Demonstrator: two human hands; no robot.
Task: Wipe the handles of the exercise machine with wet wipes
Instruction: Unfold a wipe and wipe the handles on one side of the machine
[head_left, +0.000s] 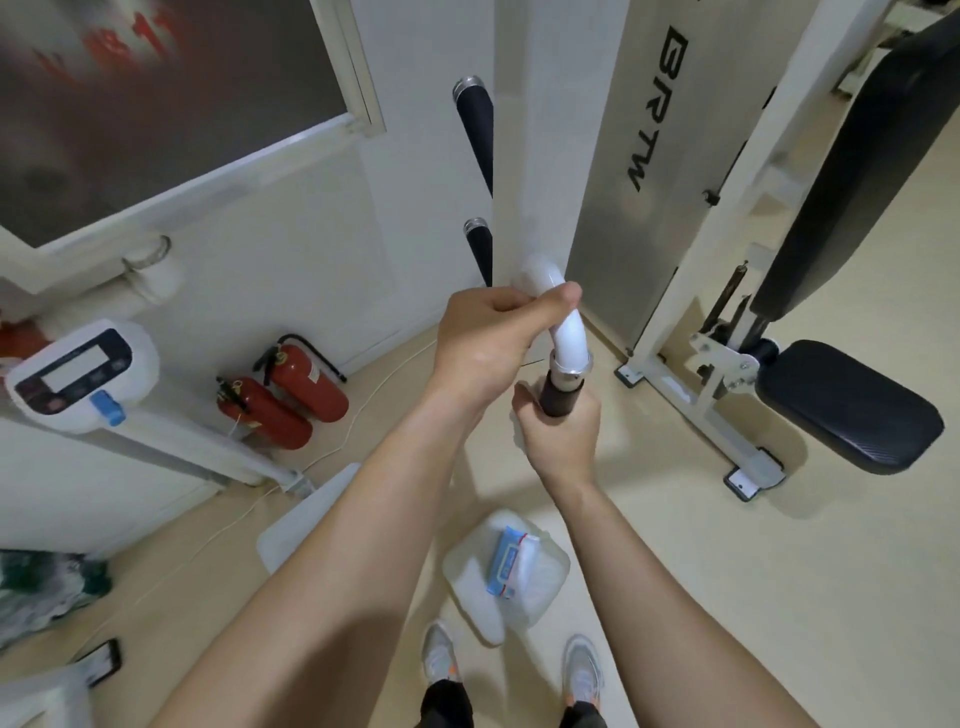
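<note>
A white curved bar (569, 332) of the exercise machine ends in a black handle (558, 397) with a chrome collar. My left hand (488, 343) grips the white bar above the collar. My right hand (561, 436) is wrapped round the black handle just below the collar, with a bit of white wet wipe (519, 434) showing at its left edge. Two more black handles (475, 130) (479, 249) stick out from the white post behind. A blue pack of wet wipes (506, 561) lies on a clear plastic container (478, 571) on the floor below my hands.
The machine's black seat (847, 405) and back pad (852, 171) stand at the right on a white frame (691, 400). Two red fire extinguishers (285, 400) lie by the wall at the left, beside a white scale (78, 374). My feet (441, 654) are near the container.
</note>
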